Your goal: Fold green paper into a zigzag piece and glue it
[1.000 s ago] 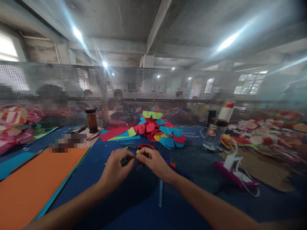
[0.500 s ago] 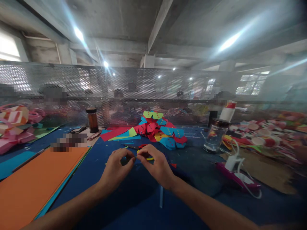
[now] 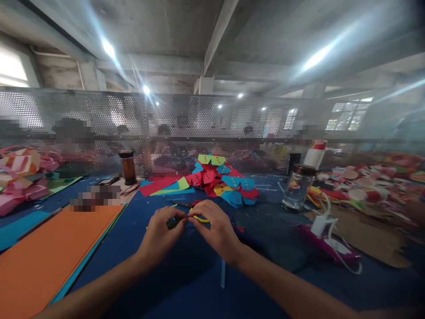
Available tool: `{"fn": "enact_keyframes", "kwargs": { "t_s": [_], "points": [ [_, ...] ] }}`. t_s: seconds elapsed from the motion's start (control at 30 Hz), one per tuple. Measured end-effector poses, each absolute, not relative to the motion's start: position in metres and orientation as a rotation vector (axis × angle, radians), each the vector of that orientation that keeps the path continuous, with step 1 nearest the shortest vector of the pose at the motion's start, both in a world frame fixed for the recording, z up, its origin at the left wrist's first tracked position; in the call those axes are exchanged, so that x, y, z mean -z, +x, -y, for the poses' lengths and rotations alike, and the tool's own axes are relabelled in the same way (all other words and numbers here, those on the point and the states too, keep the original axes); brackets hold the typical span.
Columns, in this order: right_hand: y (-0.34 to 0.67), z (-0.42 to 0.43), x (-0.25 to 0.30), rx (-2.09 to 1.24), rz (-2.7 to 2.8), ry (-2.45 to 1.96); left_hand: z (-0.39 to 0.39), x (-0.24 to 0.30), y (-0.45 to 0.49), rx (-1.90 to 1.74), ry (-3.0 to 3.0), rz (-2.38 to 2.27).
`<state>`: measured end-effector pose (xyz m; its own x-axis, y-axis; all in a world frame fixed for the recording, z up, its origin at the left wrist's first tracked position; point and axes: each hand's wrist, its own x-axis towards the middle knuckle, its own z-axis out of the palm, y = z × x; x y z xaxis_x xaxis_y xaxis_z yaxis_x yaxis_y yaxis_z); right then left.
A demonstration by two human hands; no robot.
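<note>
Above the dark-blue tabletop (image 3: 186, 283), the left hand (image 3: 161, 232) and right hand (image 3: 216, 228) are pinching closed, tips meeting, any held piece indiscernible, near dark-bladed, red-and-yellow-handled scissors (image 3: 202, 220) that a forward drift could knock.

Right hand (image 3: 215, 227) closer to left hand (image 3: 158, 231)

Along the far edge of the table (image 3: 128, 232) stands a perforated metal screen (image 3: 206, 116); before it, matt paper cut-outs (image 3: 237, 182), plastic-looking scissor handles (image 3: 201, 219), a glossy clear jar (image 3: 295, 191) and rough-edged cardboard (image 3: 375, 239).
</note>
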<state>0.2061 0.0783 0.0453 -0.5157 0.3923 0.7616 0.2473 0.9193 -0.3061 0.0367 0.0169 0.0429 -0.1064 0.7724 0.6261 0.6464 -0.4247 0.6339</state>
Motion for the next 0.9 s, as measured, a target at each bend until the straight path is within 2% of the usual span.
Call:
{"fn": "enact_keyframes", "kwargs": {
  "t_s": [0.9],
  "points": [
    [0.2059, -0.0808, -0.0443, -0.099, 2.221, -0.520, -0.0194, -0.0372, 0.0347, -1.488, 2.196, -1.716]
  ]
}}
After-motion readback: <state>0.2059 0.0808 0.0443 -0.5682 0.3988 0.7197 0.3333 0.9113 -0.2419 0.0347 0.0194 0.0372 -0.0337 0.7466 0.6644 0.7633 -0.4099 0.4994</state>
